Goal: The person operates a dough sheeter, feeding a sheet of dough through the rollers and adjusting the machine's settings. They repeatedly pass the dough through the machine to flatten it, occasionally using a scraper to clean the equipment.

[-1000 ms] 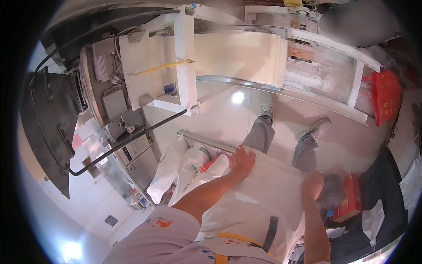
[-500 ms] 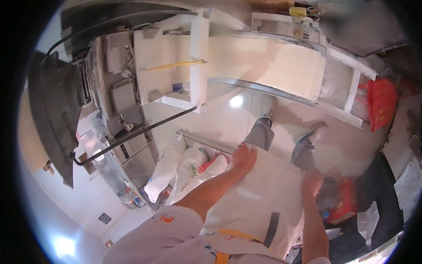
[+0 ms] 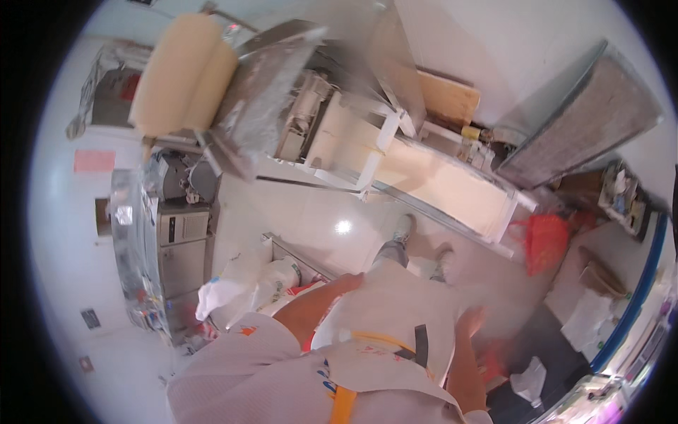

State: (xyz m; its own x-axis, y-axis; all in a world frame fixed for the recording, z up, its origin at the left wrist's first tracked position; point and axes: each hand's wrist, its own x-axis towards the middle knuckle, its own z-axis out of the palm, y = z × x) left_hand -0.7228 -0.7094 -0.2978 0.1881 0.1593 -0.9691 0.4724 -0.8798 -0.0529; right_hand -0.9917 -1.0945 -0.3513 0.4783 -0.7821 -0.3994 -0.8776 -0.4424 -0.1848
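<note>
The white apron (image 3: 385, 307) hangs over my front, with an orange strap (image 3: 345, 406) and a dark strip on it. My left hand (image 3: 347, 284) is closed on the apron's left edge. At the opposite edge is my right hand (image 3: 472, 319), smeared by motion, so I cannot tell its grip. Beside my left arm lie several white sacks (image 3: 272, 279). My feet in pale shoes (image 3: 400, 225) show beyond the apron.
Ahead stands a white-framed machine with a cream belt (image 3: 441, 185). A grey board (image 3: 579, 106) leans at upper right, near a red bag (image 3: 544, 244). A cream padded piece (image 3: 180, 74) is at upper left. A blue-edged counter (image 3: 632, 297) runs along the right.
The view has swung up, showing more wall and machinery at the top. Both hands appear lower in the picture and more blurred, still beside the apron's edges.
</note>
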